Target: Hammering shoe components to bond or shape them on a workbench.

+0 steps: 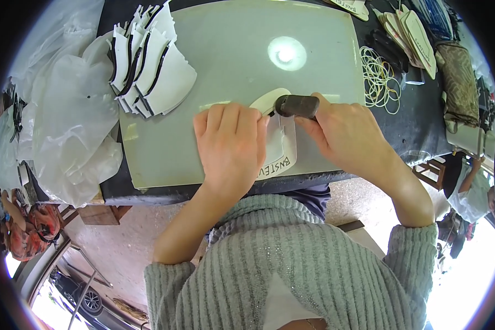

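A cream pattern template (274, 97) with dark lettering on its near end lies on the pale board (225, 49) in front of me, and a white piece shows along its middle. My left hand (228, 143) presses on its left side, fingers bent and held together, with the fingertips partly hidden. From the right, my right hand (344, 129) grips a thick, dark, round-ended tool (300, 106) over the far part of the template. The tool's working tip is hard to see.
Stacked white curved pieces with black edges (159, 71) sit far left, beside clear plastic bags (66, 110). At the right are tangled cords (379, 80), cream templates (412, 36) and a rolled patterned cloth (459, 82). Other people show at both sides.
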The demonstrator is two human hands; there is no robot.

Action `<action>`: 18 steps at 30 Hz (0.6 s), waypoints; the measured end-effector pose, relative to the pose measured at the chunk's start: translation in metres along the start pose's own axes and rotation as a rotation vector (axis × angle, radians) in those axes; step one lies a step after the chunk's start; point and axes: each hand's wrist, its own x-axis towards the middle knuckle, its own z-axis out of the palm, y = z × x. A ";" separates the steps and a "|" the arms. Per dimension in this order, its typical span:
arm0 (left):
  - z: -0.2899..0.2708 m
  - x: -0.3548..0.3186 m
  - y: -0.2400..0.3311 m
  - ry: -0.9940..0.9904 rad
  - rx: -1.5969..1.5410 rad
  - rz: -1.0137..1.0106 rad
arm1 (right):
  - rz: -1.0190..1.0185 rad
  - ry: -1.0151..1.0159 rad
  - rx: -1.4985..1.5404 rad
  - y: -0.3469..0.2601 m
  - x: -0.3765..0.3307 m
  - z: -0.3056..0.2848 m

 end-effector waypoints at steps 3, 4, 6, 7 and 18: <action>-0.010 -0.011 0.005 -0.016 0.036 0.132 | -0.008 0.013 0.011 0.002 -0.001 0.001; -0.009 -0.015 0.006 -0.015 0.033 0.130 | -0.004 0.010 0.022 0.002 -0.001 0.001; -0.006 -0.022 0.005 -0.012 0.101 0.170 | -0.013 0.007 0.015 0.002 -0.001 -0.005; -0.006 -0.022 0.005 -0.008 0.104 0.163 | -0.024 0.008 0.010 0.001 0.001 -0.007; -0.015 -0.020 -0.003 0.025 -0.190 -0.020 | -0.017 -0.086 -0.005 -0.011 -0.006 0.002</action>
